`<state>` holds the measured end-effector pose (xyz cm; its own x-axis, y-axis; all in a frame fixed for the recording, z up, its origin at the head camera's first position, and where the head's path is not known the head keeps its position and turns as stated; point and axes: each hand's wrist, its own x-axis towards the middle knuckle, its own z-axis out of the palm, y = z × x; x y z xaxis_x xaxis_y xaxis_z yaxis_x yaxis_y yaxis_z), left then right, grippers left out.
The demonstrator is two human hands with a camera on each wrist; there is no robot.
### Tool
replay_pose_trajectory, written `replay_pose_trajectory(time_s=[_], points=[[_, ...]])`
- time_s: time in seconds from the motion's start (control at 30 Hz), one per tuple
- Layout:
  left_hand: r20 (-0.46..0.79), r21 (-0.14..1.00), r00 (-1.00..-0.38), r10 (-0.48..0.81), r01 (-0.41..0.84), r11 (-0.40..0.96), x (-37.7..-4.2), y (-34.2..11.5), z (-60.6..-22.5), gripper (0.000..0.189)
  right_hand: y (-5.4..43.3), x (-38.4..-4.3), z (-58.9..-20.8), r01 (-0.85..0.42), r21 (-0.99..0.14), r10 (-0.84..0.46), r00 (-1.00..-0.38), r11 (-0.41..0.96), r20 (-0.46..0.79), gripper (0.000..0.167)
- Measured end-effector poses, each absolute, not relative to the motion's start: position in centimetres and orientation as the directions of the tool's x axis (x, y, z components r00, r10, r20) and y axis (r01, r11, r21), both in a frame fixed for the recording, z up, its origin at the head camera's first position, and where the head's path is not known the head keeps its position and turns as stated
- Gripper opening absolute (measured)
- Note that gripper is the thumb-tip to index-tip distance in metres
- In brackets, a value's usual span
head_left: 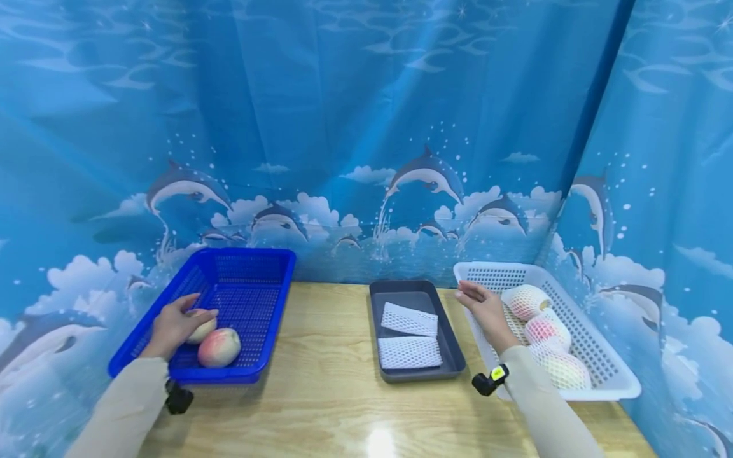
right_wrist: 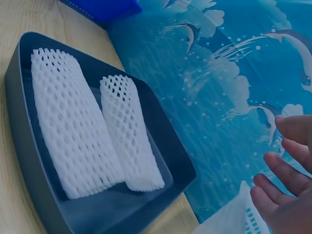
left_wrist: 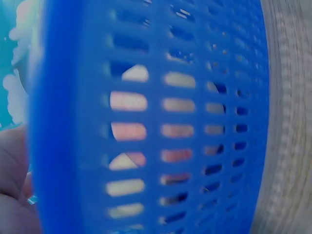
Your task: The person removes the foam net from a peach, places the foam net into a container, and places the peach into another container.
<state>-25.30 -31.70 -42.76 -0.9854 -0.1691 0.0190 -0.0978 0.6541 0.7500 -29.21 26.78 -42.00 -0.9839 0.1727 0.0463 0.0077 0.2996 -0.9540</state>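
Observation:
In the head view my left hand (head_left: 173, 326) is over the near left corner of the blue basket (head_left: 273, 321). Its thumb and fingers are at the top of a pale peach (head_left: 202, 331), partly covered by the hand; whether they grip it I cannot tell. A second, redder peach (head_left: 219, 348) sits just to its right. Through the basket's side, the left wrist view shows only pieces of peach. My right hand (head_left: 485, 312) is held above the left edge of the white basket (head_left: 615, 375), fingers loosely extended and holding nothing.
Between the baskets, a dark grey tray (head_left: 395, 376) holds two white foam net sleeves (right_wrist: 73, 122). In the white basket lie several peaches (head_left: 546, 329) in foam nets. A blue dolphin-print curtain (head_left: 355, 127) hangs behind the wooden table (head_left: 321, 407).

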Motion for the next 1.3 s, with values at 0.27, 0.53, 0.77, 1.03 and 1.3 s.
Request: replay_pose_trajectory(time_s=[0.27,0.53,0.77,1.03,1.3], points=[[0.042,0.748,-0.992,-0.123,-0.050,0.662,-25.1,-29.7,-41.8,0.087,29.5,-27.4,-40.8,0.011,-0.936,0.156,-0.987,0.353,0.047,0.052],[0.086,0.716,-0.995,-0.042,0.032,0.698,-25.2,-26.8,-41.1,0.081,32.9,-24.8,-41.0,0.008,-0.900,0.153,-0.986,0.437,0.065,0.058],[0.071,0.763,-0.997,0.032,0.075,0.642,-25.1,-24.7,-40.9,0.078,36.1,-24.3,-42.7,0.049,-0.902,0.225,-0.973,0.429,0.055,0.064],[0.042,0.754,-0.998,0.046,0.062,0.654,-24.8,-22.9,-41.1,0.077,39.6,-23.4,-44.4,0.067,-0.910,0.245,-0.969,0.410,0.039,0.066],[0.058,0.749,-0.994,0.091,0.103,0.654,-24.1,-20.9,-41.0,0.073,40.5,-20.7,-43.2,0.020,-0.861,0.197,-0.976,0.509,0.094,0.067]])
